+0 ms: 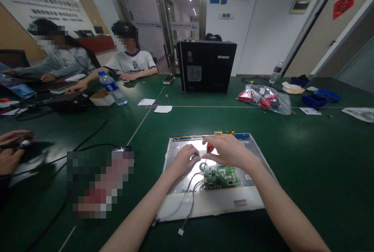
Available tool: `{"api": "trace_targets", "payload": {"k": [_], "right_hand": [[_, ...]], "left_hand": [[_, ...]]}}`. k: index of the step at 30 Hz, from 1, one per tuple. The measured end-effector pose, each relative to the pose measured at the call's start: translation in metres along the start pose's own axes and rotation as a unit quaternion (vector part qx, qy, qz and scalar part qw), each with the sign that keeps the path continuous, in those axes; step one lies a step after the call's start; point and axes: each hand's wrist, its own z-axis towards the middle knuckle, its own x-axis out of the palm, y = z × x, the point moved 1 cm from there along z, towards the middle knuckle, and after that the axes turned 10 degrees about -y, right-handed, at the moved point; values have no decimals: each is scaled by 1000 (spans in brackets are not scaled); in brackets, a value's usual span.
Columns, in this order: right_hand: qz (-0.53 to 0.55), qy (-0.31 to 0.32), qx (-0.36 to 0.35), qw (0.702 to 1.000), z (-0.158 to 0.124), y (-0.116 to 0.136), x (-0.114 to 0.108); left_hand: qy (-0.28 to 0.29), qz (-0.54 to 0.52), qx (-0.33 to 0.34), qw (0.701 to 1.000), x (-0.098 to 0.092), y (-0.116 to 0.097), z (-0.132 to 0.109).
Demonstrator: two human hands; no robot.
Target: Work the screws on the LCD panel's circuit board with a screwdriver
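Observation:
A silver metal panel (251, 201) lies flat on the green table (306, 158) in front of me. A green circuit board (221, 178) sits on its middle, with grey cables (189, 201) trailing off the near edge. My right hand (230, 151) is closed round a screwdriver with a red-orange handle (209, 148), its tip pointing down just left of the board. My left hand (184, 159) rests on the panel beside the tip, fingers curled; what they pinch, if anything, is too small to see.
A black computer case (206, 66) stands at the back. A plastic bag of red parts (264, 98), blue trays (317, 98), a water bottle (112, 87), paper slips (163, 109) and a small screwdriver (167, 98) lie around. Two people sit at far left; another person's hands (11, 150) are at the left edge.

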Motion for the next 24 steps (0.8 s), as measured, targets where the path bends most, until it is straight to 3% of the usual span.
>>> {"api": "trace_targets", "payload": {"k": [10, 24], "right_hand": [[-7, 5, -1, 1000, 0, 1, 1], [-17, 2, 2, 1000, -1, 1, 1]], "left_hand": [[4, 22, 49, 999, 1, 1, -1], [6, 37, 57, 998, 3, 1, -1]]}}
